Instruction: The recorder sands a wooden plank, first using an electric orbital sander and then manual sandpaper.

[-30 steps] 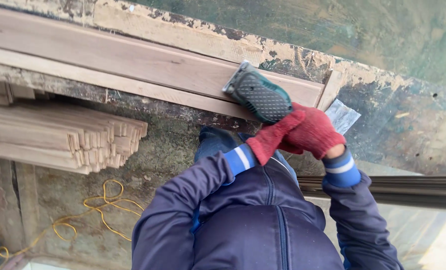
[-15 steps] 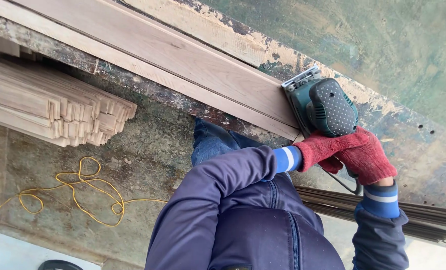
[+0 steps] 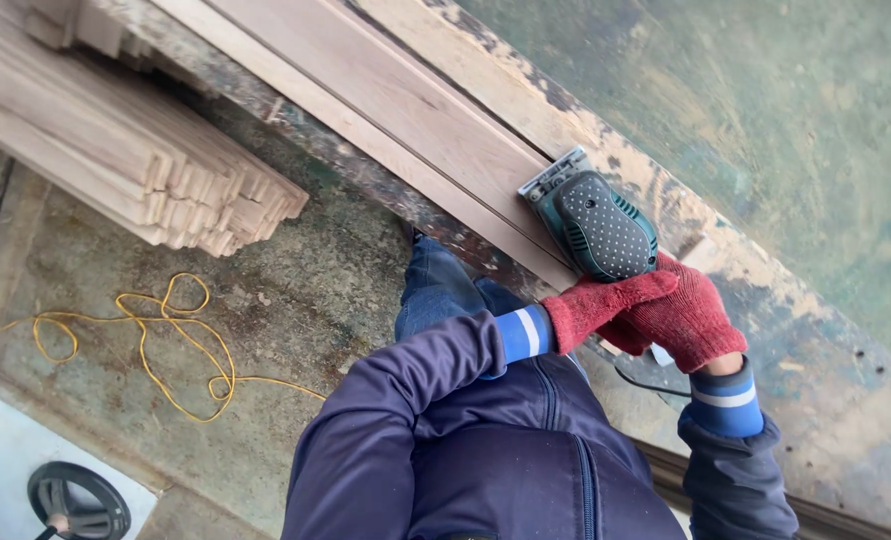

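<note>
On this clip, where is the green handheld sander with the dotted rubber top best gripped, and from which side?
Probably by the domed, dotted rubber top of the green handheld sander, coming from above and from its rear end nearest the person. Its flat base sits on the long pale wooden board, so only the top and rear are free. The red-gloved left hand and red-gloved right hand are clasped at that rear end.

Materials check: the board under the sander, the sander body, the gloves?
Board: bare, unfinished-looking wood, pale with visible grain.
Sander: likely hard green plastic with a dark, dimpled rubbery grip; metal-looking base plate.
Gloves on left hand and right hand: red knitted fabric, fuzzy texture; fibre unclear.
</note>
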